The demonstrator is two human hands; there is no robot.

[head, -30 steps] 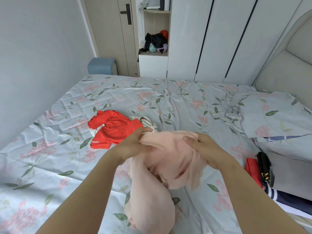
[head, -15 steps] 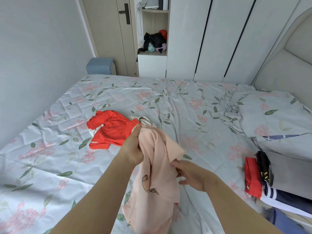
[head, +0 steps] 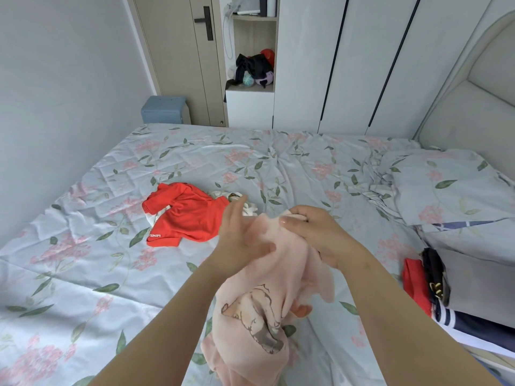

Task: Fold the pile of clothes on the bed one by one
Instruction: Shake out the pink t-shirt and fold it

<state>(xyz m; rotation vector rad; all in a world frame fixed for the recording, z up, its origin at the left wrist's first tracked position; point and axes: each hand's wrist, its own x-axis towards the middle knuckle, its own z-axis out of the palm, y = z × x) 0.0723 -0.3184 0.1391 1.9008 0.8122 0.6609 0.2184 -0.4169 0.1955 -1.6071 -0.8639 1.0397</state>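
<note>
Pink shirt [head: 250, 316] hangs just above the bed [head: 83, 274], bunched between both hands. Right hand [head: 315, 235] pinches its top edge with curled fingers. Left hand [head: 239, 238] lies against the cloth, fingers straight. Behind them a red shirt [head: 189, 215] lies crumpled on the sheet, touching a white garment [head: 252, 210]. Folded clothes [head: 418, 282] are stacked at the right edge. An open shelf [head: 250, 89] in the wardrobe holds dark cloth [head: 250, 65] and soft toys [head: 264, 78].
</note>
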